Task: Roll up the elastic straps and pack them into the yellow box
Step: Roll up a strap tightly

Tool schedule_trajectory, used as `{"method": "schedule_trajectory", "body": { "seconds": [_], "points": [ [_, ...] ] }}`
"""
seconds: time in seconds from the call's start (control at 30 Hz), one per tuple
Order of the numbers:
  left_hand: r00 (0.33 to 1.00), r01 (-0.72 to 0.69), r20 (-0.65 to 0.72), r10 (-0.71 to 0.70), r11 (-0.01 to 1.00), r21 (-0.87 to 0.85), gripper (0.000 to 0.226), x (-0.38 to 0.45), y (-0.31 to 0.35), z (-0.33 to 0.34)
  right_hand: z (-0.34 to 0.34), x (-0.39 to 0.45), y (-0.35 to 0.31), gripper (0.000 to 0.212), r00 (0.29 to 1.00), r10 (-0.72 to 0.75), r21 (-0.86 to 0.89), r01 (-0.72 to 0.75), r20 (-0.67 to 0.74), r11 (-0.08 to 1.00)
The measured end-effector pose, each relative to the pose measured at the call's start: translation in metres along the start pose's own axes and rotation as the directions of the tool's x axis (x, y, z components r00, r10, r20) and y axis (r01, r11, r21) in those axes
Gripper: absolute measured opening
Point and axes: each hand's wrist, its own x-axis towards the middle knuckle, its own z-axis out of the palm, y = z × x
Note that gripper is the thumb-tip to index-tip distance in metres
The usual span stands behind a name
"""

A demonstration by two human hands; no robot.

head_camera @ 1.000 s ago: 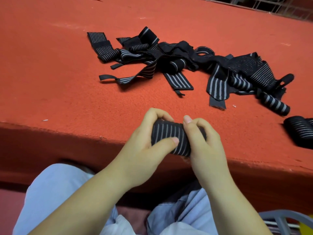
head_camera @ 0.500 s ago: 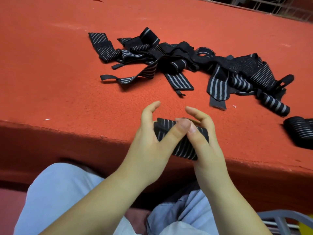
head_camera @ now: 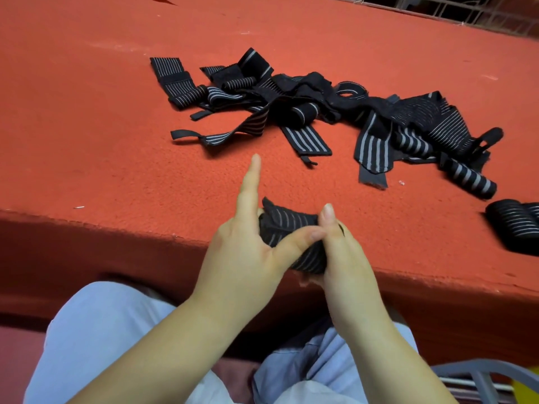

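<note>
Table [head_camera: 87,126]: red felt, fills upper frame.
Pile [head_camera: 335,112]: loose elastic straps, upper centre, mostly unrolled; bulk of work left.
Finished rolls [head_camera: 513,223]: right edge, cut off.
Strap in hand [head_camera: 288,231]: lower centre, nearly rolled.
Left hand [head_camera: 245,255]: thumb pressing roll, forefinger straight.
Right hand [head_camera: 347,258]: wrapped round roll's end.
Yellow box [head_camera: 525,386]: perhaps sliver, bottom right; unsure.

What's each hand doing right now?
Left hand: thumb presses the rolled strap, index finger straight out.
Right hand: grips the same strap from its right end.
</note>
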Motion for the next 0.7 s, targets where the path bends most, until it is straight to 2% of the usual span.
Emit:
{"method": "schedule_trajectory", "body": {
  "seconds": [0.07,0.13,0.2,0.23,0.3,0.37,0.4,0.53,0.63,0.7],
  "points": [
    [0.993,0.114,0.025,-0.112,0.987,-0.112,0.106,0.002,-0.003,0.003,0.003,-0.007,0.003,0.032,0.969,-0.234,-0.007,0.234,-0.082,0.972],
    [0.960,0.275,0.115,-0.254,0.930,-0.242,0.091,0.006,-0.004,0.006,0.004,-0.012,0.007,0.032,0.924,-0.372,-0.095,0.364,-0.091,0.926],
    [0.915,0.398,0.220,-0.338,0.845,-0.356,0.059,0.007,-0.003,0.006,0.003,-0.013,0.010,0.031,0.902,-0.421,-0.253,0.387,-0.097,0.887],
    [0.892,0.448,0.251,-0.376,0.812,-0.374,0.054,0.007,0.001,0.006,0.003,-0.012,0.010,0.028,0.901,-0.418,-0.289,0.373,-0.114,0.882],
    [0.858,0.504,0.296,-0.420,0.797,-0.333,0.064,0.005,0.004,0.008,0.004,-0.008,0.010,0.029,0.903,-0.393,-0.269,0.341,-0.174,0.901],
    [0.874,0.476,0.274,-0.401,0.819,-0.319,0.082,0.001,0.003,0.011,0.008,-0.006,0.010,0.035,0.892,-0.390,-0.226,0.341,-0.228,0.913],
    [0.900,0.429,0.238,-0.365,0.838,-0.337,0.083,-0.001,0.002,0.013,0.010,-0.005,0.009,0.036,0.887,-0.391,-0.206,0.346,-0.247,0.915],
    [0.976,0.219,0.086,-0.202,0.905,-0.365,0.058,-0.007,0.005,0.017,0.013,0.000,0.006,0.038,0.918,-0.294,-0.081,0.283,-0.267,0.956],
    [0.987,0.160,0.071,-0.145,0.944,-0.288,0.047,-0.010,0.003,0.017,0.007,0.006,0.009,0.052,0.958,-0.152,0.000,0.157,-0.244,0.988],
    [0.988,0.144,0.092,-0.126,0.961,-0.234,0.044,-0.011,0.002,0.016,0.004,0.007,0.011,0.056,0.965,-0.113,0.017,0.120,-0.237,0.993]
  ]
}}
